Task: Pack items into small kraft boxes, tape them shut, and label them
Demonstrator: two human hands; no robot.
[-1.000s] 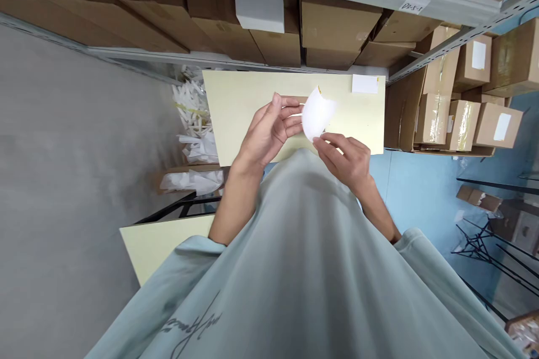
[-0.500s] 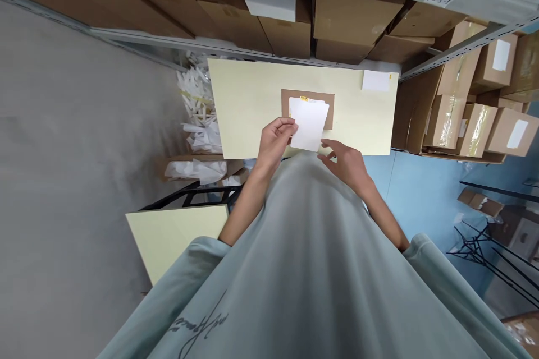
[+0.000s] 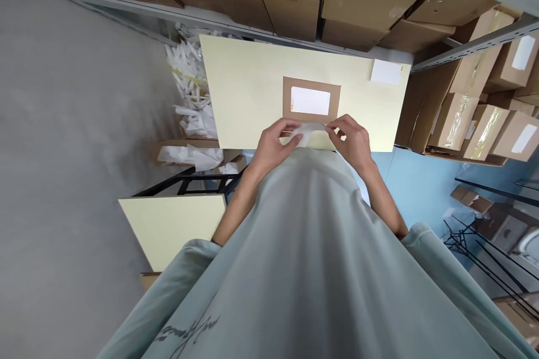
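My left hand [image 3: 278,143] pinches the left side of a thin white sheet [image 3: 312,128], which looks like a label or its backing paper. At its upper right edge, the fingertips of my right hand [image 3: 350,139] close on it too. The sheet is bowed and seen nearly edge-on near my shirt. Just beyond it a flat brown cardboard piece [image 3: 287,100] lies on the cream tabletop [image 3: 244,90]. On that cardboard is a white label [image 3: 310,101] with a small yellow-orange mark at its lower left corner.
Another white sheet [image 3: 386,72] lies at the table's far right corner. Behind stands a shelf of cardboard boxes [image 3: 370,0]; more boxes [image 3: 448,120] fill a large carton on the right. White scraps [image 3: 189,73] are heaped at the left, near a second cream board [image 3: 177,227].
My right hand has moved in and taken the sheet's right edge. The sheet has come down toward my body and bent, uncovering the label on the cardboard. The view has shifted slightly.
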